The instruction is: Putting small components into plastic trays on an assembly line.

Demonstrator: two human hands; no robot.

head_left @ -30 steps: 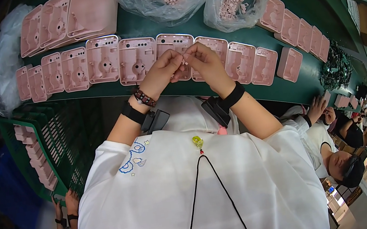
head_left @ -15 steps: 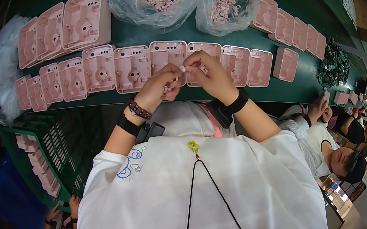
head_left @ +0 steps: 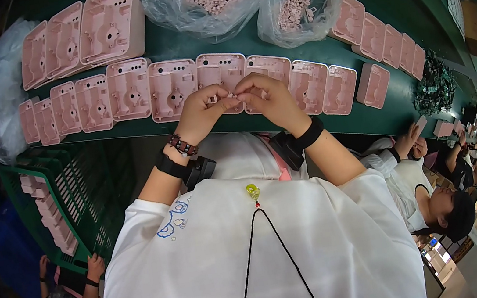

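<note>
Both your left hand [head_left: 200,109] and right hand [head_left: 273,99] pinch a tiny pink plastic part [head_left: 231,96], fingertips nearly together, so next go gently.

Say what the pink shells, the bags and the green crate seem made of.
Shells: probably moulded plastic, satin finish; inner posts and walls look formed in one piece.
Bags: apparently thin plastic film, glossy; crumpled and see-through.
Crate: likely stiff plastic, fairly matt; slotted walls in one even green.

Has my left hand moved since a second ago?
Yes, slightly: judged against the row of pink trays, the left hand is now nearer the person's body.
</note>
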